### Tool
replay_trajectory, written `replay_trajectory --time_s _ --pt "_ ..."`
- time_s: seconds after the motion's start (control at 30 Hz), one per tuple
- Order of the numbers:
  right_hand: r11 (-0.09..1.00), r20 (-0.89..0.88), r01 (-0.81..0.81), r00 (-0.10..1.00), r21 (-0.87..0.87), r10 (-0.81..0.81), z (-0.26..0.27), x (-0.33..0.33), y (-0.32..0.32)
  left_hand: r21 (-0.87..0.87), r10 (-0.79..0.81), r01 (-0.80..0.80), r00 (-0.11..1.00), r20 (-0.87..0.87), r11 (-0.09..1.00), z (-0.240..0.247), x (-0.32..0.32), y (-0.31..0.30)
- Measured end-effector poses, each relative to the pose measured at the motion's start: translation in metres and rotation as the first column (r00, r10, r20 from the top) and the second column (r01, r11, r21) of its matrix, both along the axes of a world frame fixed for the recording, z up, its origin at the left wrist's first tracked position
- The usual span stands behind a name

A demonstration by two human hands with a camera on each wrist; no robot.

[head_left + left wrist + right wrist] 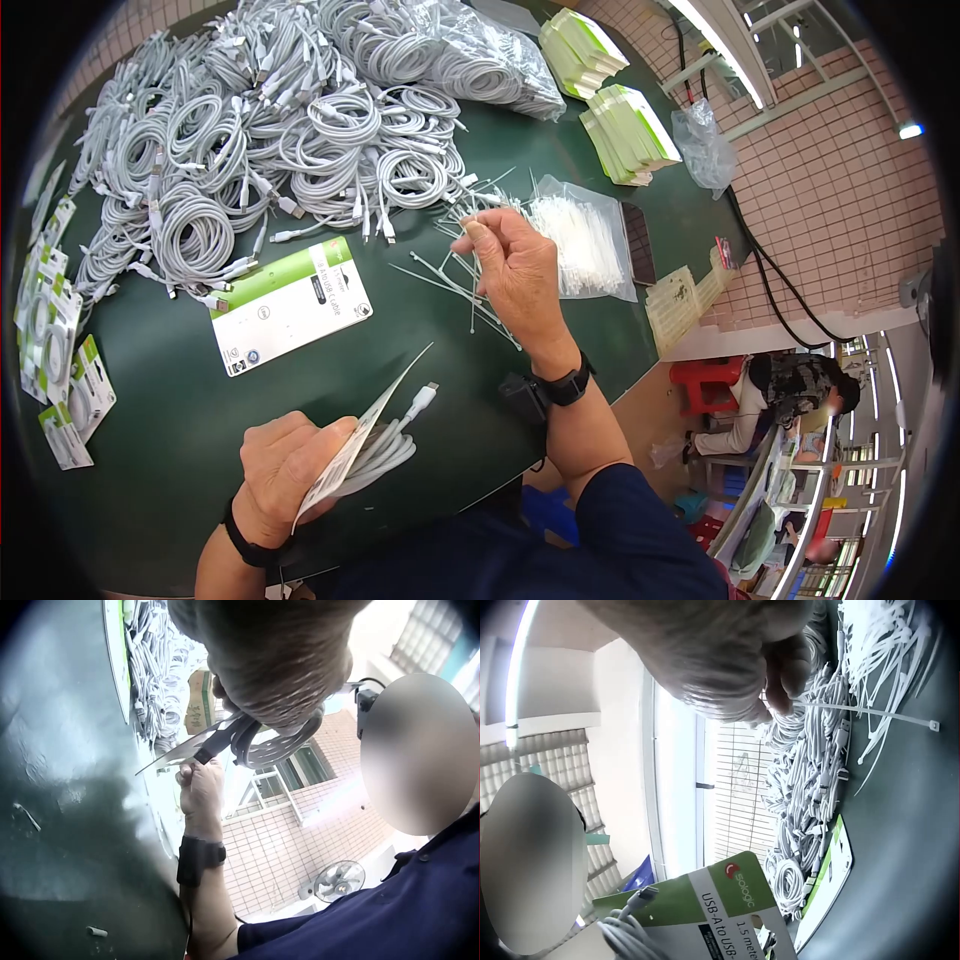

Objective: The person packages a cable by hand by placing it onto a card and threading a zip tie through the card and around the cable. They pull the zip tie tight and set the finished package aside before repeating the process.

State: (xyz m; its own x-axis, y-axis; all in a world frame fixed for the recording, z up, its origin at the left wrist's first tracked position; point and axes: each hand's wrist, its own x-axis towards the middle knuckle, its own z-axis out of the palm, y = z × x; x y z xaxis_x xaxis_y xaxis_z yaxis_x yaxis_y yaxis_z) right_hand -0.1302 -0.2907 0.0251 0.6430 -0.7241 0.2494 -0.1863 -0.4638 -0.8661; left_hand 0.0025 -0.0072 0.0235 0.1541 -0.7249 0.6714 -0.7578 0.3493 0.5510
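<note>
My left hand (290, 465) grips a printed card (350, 450) together with a coiled white cable (385, 455), its plug end sticking up. In the right wrist view the card (742, 900) shows a green top and printed text, the cable (630, 934) beside it. My right hand (520, 275) is over the loose cable ties, apart from the card, and in the right wrist view its fingers (780, 690) pinch one white cable tie (870, 712). More ties (575, 240) lie in a clear bag beside this hand.
A large heap of coiled cables (300, 110) covers the back left. One flat card (290, 310) lies mid-table. Card stacks (630, 135) stand back right, a dark phone (637, 243) beside the tie bag. Packed cards (50, 320) line the left edge. A person (800, 390) sits beyond.
</note>
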Motion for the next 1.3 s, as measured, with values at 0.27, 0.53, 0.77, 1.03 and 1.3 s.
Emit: replay_trajectory --time_s 0.27,0.53,0.77,1.03,1.3 --pt "0.976 0.276 -0.148 0.956 0.16 0.1 0.009 -0.005 0.001 0.026 -0.026 0.026 1.0 0.013 0.999 0.007 0.003 0.004" --pt "0.915 0.175 -0.333 0.938 0.229 0.298 0.015 -0.006 0.017 -0.003 -0.032 0.032 0.997 0.067 0.999 0.009 0.002 0.005" --pt "0.837 0.165 -0.53 0.821 -0.138 0.547 0.012 0.0 0.022 0.001 -0.065 0.066 0.982 0.175 0.998 0.008 0.001 0.008" --pt "0.754 0.168 -0.59 0.744 -0.288 0.646 0.01 0.002 0.023 -0.015 -0.065 0.071 0.962 0.266 0.997 0.007 -0.002 0.01" --pt "0.707 0.184 -0.665 0.684 -0.241 0.706 0.009 0.002 0.026 0.099 -0.111 0.087 0.957 0.27 0.991 0.014 -0.005 0.02"
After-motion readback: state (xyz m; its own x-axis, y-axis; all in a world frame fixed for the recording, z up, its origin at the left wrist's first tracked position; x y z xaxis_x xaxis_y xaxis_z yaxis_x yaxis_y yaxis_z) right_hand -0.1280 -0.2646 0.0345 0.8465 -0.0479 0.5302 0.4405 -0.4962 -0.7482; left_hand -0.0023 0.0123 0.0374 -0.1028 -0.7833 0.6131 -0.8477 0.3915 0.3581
